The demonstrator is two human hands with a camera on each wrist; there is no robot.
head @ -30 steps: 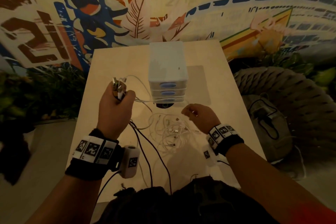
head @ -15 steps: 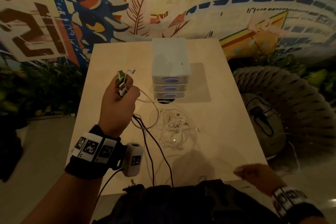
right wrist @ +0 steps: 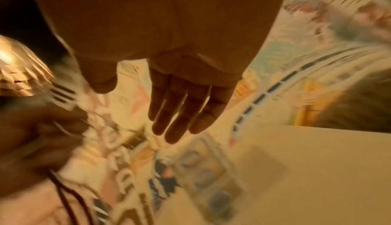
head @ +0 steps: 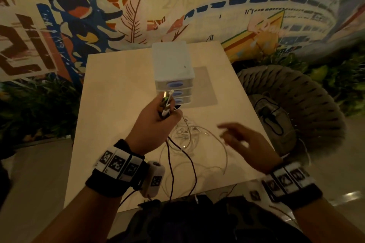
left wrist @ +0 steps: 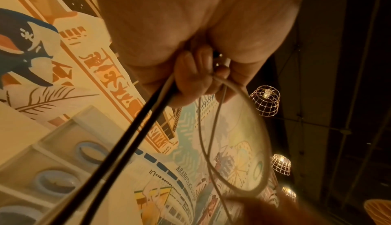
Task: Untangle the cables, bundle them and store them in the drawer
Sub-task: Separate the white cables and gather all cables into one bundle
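Note:
My left hand [head: 158, 122] is raised over the table and grips a bunch of cable plugs [head: 166, 102], whose tips stick up out of the fist. Dark cables [head: 171, 163] and white ones hang from it; the left wrist view shows the fingers [left wrist: 190, 78] curled round a black cable [left wrist: 127, 136] and a white loop [left wrist: 249, 128]. A tangle of white cables [head: 187, 134] lies on the table below. My right hand [head: 241, 138] hovers to the right of the tangle, fingers [right wrist: 180, 111] straight and holding nothing. The small white drawer unit [head: 173, 71] stands behind, its three drawers closed.
The light wooden table [head: 118, 104] stands against a painted mural wall. A woven round seat [head: 292, 104] with a dark cable on it is close to the table's right edge. Plants line the floor at left. Dark clothing fills the near edge.
My right hand has come back up from the near table edge to beside the tangle, fingers spread. My left hand has moved right, toward the drawer unit, still holding the plugs.

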